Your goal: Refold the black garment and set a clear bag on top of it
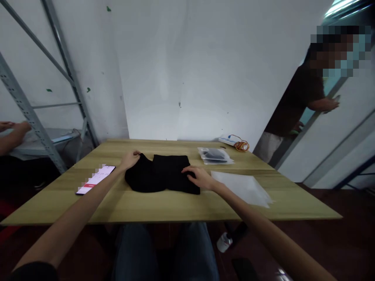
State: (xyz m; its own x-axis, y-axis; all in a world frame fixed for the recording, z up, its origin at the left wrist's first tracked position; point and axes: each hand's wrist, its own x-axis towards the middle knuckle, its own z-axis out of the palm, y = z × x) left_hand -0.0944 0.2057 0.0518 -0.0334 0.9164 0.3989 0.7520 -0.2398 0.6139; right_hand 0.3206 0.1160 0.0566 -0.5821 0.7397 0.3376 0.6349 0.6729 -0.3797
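A black cloth item (166, 173) lies spread out on the wooden table (146, 210), in front of my legs. At its upper left corner, my left hand (131, 159) pinches the edge of the fabric between thumb and fingers. My right hand (199, 176) rests on the right part of the cloth, its fingers apart and touching the surface. Just right of that hand lie flat translucent sheets or bags (243, 187). Farther back is a small stack of clear packets (215, 155) with dark contents.
A phone (96, 179) with a lit screen lies at the left. A power strip (230, 141) and orange cable (241, 146) sit at the back right. A metal rack (32, 113) stands left. One person stands at the right; another's hands show far left.
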